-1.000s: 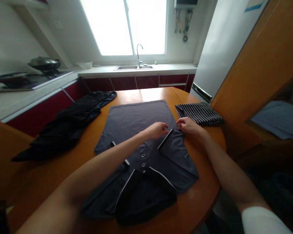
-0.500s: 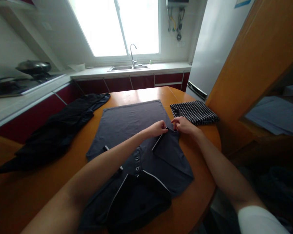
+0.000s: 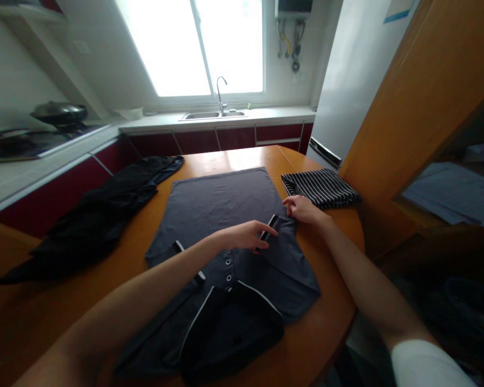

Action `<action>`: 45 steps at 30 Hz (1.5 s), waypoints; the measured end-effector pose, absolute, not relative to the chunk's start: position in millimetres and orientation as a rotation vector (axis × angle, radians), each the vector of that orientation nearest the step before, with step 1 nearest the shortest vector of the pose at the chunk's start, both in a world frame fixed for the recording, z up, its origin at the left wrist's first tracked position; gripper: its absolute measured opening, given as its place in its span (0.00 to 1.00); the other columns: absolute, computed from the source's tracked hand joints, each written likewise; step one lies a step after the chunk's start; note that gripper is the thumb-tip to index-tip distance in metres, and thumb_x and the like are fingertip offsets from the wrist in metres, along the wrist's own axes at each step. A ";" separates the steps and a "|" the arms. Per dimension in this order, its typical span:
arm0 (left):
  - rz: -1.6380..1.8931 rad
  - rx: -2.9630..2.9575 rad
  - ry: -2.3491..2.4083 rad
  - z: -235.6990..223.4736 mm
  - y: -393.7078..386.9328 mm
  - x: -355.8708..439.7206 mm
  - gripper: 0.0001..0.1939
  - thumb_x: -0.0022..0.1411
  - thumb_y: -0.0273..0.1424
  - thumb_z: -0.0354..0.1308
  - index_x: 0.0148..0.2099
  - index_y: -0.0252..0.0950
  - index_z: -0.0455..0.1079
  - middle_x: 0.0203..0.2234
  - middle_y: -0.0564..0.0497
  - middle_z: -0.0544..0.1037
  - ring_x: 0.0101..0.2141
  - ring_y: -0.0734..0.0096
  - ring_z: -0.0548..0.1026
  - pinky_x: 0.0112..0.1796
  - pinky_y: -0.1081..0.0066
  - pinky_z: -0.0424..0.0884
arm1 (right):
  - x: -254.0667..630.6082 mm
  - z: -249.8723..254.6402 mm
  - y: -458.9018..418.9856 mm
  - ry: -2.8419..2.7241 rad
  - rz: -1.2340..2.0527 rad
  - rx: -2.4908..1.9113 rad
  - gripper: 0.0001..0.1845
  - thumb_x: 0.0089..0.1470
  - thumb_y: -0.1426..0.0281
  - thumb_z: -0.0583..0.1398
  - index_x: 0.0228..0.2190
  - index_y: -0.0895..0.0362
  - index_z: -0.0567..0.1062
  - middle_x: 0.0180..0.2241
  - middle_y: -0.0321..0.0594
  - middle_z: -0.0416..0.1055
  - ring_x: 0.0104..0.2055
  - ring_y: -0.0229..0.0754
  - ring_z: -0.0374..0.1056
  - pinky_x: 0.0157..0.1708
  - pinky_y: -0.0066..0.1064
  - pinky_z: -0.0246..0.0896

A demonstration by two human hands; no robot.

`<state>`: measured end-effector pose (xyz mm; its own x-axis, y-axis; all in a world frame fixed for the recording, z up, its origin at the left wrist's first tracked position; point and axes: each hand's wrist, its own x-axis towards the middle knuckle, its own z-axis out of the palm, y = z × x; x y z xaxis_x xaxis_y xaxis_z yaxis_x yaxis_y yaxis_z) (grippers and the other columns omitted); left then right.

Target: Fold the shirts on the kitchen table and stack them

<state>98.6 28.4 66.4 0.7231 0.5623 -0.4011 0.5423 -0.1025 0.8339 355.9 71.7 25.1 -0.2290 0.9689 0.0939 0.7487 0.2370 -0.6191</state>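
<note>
A dark grey polo shirt (image 3: 221,196) lies spread on the wooden table, its black collar (image 3: 229,333) with thin white piping toward me. Two round buttons show on its placket (image 3: 228,269). My left hand (image 3: 248,235) rests over the folded-in sleeve on the right, fingers stretched out and apart around its black-and-white cuff (image 3: 269,226). At the shirt's right edge, my right hand (image 3: 302,208) has its fingers curled and pinching the fabric. The other cuff (image 3: 178,246) is folded inward on the left, partly hidden by my left forearm.
A folded black-and-white striped cloth (image 3: 320,187) sits just beyond my right hand. Dark clothing (image 3: 100,215) is heaped along the left side of the orange-brown table (image 3: 331,317). Farther back are a sink (image 3: 201,115), a wok (image 3: 60,113) and a fridge (image 3: 347,80).
My left hand has let go of the sleeve end and moved left and toward me, opening over the cuff. The right hand has stayed at the shirt's edge.
</note>
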 end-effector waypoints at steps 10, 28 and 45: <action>-0.099 2.482 1.015 65.7 13.3 92.2 0.29 0.62 0.38 0.62 0.65 0.45 0.68 0.45 0.46 0.75 0.36 0.64 0.76 0.42 0.67 0.71 | 350.6 32.9 63.6 -2.037 0.637 -1.630 0.20 0.61 0.79 0.51 0.47 0.64 0.78 0.28 0.41 0.79 0.31 0.37 0.72 0.38 0.24 0.64; 0.211 2.913 0.747 4.8 17.1 139.9 0.35 0.73 0.53 0.38 0.73 0.40 0.50 0.71 0.40 0.49 0.70 0.51 0.45 0.66 0.47 0.42 | 358.2 37.8 62.4 -2.125 0.648 -1.586 0.23 0.55 0.83 0.52 0.48 0.62 0.78 0.31 0.41 0.79 0.32 0.37 0.72 0.36 0.24 0.63; 0.172 2.905 0.583 11.0 10.0 134.4 0.33 0.73 0.53 0.42 0.73 0.49 0.49 0.72 0.46 0.45 0.71 0.48 0.41 0.65 0.40 0.34 | 373.3 35.5 54.5 -2.134 0.730 -1.971 0.15 0.54 0.62 0.66 0.23 0.59 0.77 0.19 0.37 0.72 0.21 0.36 0.67 0.20 0.25 0.52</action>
